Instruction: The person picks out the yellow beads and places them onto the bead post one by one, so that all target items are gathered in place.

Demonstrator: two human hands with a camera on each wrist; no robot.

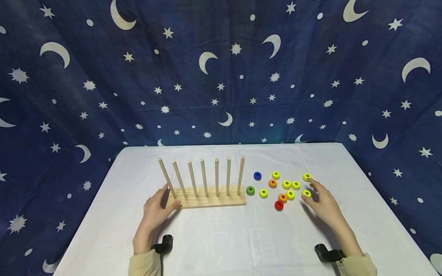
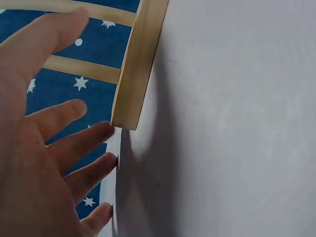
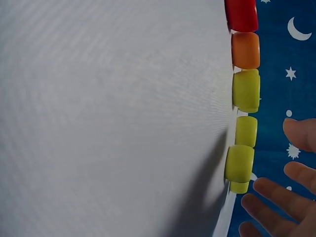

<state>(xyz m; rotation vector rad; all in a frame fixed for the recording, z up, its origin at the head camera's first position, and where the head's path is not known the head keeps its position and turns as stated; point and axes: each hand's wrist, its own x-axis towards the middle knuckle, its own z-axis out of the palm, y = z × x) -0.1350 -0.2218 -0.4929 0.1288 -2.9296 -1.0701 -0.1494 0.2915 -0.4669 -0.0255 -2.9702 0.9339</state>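
A wooden peg rack [image 1: 214, 201] with a row of several upright pegs stands on the white table. My left hand [image 1: 155, 209] is at its left end, thumb at the front corner. In the left wrist view the fingers [image 2: 81, 148] are spread beside the base [image 2: 136, 74], not curled round it. My right hand [image 1: 324, 205] is at the right edge of a group of beads, fingers apart and holding nothing. Nearest to it are two yellow beads [image 1: 306, 193]. A red bead [image 1: 279, 206], an orange bead [image 1: 272, 183], a green bead [image 1: 250, 190] and a blue bead [image 1: 257, 176] lie further left.
The white tablecloth [image 1: 221, 241] spreads in front of the rack and beads. Behind the table hangs a dark blue cloth [image 1: 193, 76] with moons and stars. Black straps with camera mounts [image 1: 167, 243] sit at both wrists.
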